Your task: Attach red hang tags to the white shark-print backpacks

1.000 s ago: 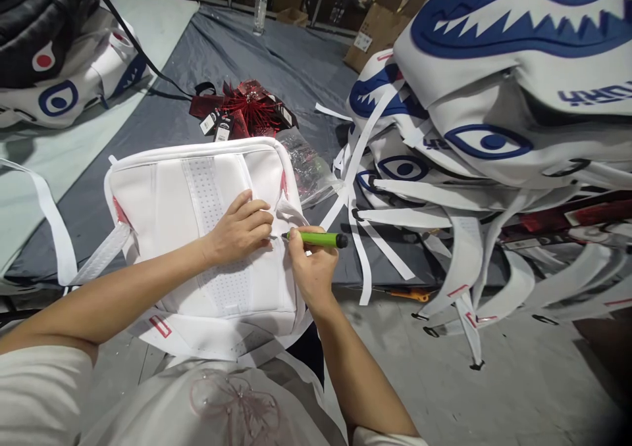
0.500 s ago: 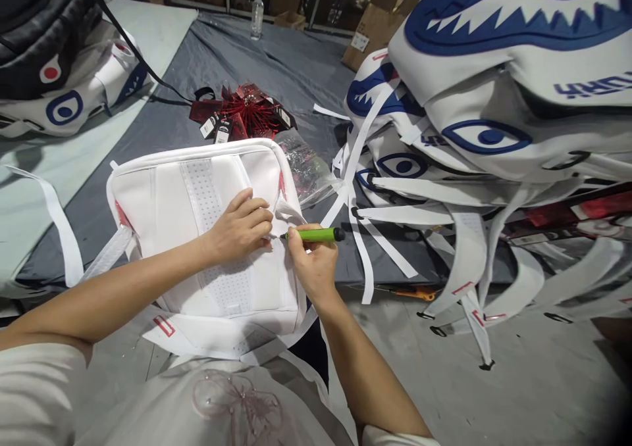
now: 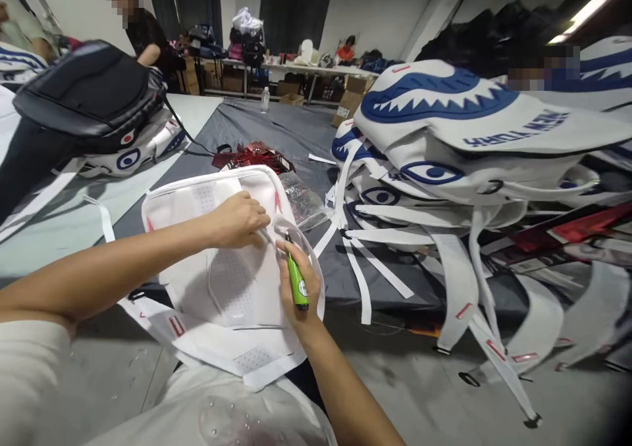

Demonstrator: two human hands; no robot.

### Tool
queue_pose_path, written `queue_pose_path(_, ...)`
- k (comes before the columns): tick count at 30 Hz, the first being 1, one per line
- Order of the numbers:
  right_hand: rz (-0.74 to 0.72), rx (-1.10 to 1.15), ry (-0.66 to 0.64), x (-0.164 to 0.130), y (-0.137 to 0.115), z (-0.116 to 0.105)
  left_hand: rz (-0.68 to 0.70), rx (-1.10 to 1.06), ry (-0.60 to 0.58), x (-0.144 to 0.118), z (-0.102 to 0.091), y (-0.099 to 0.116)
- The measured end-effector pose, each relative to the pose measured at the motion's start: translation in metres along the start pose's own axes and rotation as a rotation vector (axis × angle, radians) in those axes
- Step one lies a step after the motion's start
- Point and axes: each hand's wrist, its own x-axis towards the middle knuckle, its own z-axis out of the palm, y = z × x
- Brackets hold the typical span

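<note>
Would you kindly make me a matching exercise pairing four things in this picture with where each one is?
Things:
1. green tool
2. white backpack
3. water bottle
4. black bag

Places:
A. far back on the grey sheet
B. under the left hand
C. in the right hand
D. on the pile at the left

Pairs: 1-C, 2-B, 3-A, 4-D

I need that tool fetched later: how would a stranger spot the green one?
Find the white backpack lying on the person's lap. At its right edge, the right hand grips a green tool, the only bright green object there.
</note>
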Motion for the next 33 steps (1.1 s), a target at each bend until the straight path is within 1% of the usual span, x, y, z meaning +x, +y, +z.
queue_pose_path(2, -0.189, -0.031, 0.024, 0.012, -0.016, -0.006, -0.071, 0.008, 0.049, -0.015, -0.034, 0.019)
queue_pose_path(4, -0.331, -0.041, 0.007, 0.031, -0.032, -0.018, -0.184, -0.014, 0.069, -0.028, -0.069, 0.039)
queue_pose_path(5, -0.388, -0.027, -0.007, 0.040, -0.038, -0.026, -0.246, -0.041, 0.071, -0.032, -0.082, 0.049)
queue_pose_path(6, -0.408, -0.017, -0.066, 0.048, -0.042, -0.033, -0.304, -0.074, 0.068, -0.034, -0.091, 0.057)
queue_pose_path(7, -0.417, -0.002, -0.111, 0.055, -0.043, -0.038, -0.356, -0.107, 0.059, -0.035, -0.093, 0.065)
queue_pose_path(8, -0.429, 0.019, -0.140, 0.058, -0.042, -0.041, -0.397, -0.141, 0.042, -0.036, -0.090, 0.070)
queue_pose_path(10, -0.417, 0.034, -0.219, 0.054, -0.029, -0.040, -0.428, -0.199, -0.026, -0.039, -0.069, 0.074)
queue_pose_path(12, -0.431, -0.015, -0.280, 0.039, -0.008, -0.032, -0.378, -0.235, -0.115, -0.043, -0.042, 0.071)
queue_pose_path(13, -0.445, -0.055, -0.292, 0.030, 0.004, -0.028, -0.350, -0.232, -0.131, -0.045, -0.031, 0.068)
queue_pose_path(14, -0.453, -0.091, -0.283, 0.022, 0.016, -0.024, -0.324, -0.221, -0.130, -0.047, -0.022, 0.065)
queue_pose_path(15, -0.448, -0.118, -0.266, 0.014, 0.026, -0.022, -0.300, -0.190, -0.099, -0.048, -0.017, 0.063)
queue_pose_path(17, -0.448, -0.155, -0.223, 0.003, 0.040, -0.020, -0.269, -0.074, 0.013, -0.046, -0.013, 0.059)
queue_pose_path(18, -0.457, -0.165, -0.210, 0.000, 0.043, -0.019, -0.274, -0.004, 0.060, -0.042, -0.012, 0.057)
queue_pose_path(19, -0.463, -0.175, -0.202, -0.003, 0.044, -0.019, -0.288, 0.055, 0.082, -0.038, -0.010, 0.054)
queue_pose_path(20, -0.459, -0.185, -0.195, -0.005, 0.043, -0.018, -0.310, 0.096, 0.078, -0.032, -0.007, 0.051)
queue_pose_path(22, -0.400, -0.194, -0.193, -0.010, 0.037, -0.014, -0.361, 0.100, 0.015, -0.017, 0.004, 0.040)
queue_pose_path(24, -0.332, -0.190, -0.212, -0.016, 0.030, -0.010, -0.365, 0.052, -0.055, -0.002, 0.022, 0.027)
queue_pose_path(27, -0.276, -0.197, -0.281, -0.022, 0.023, -0.011, -0.306, -0.028, -0.122, 0.016, 0.047, 0.013)
queue_pose_path(29, -0.207, -0.196, -0.346, -0.021, 0.022, -0.016, -0.243, -0.076, -0.139, 0.022, 0.059, 0.008)
queue_pose_path(31, -0.108, -0.166, -0.381, -0.019, 0.025, -0.021, -0.199, -0.103, -0.114, 0.020, 0.065, 0.006)
queue_pose_path(33, -0.011, -0.139, -0.363, -0.017, 0.028, -0.024, -0.165, -0.104, -0.107, 0.015, 0.065, 0.007)
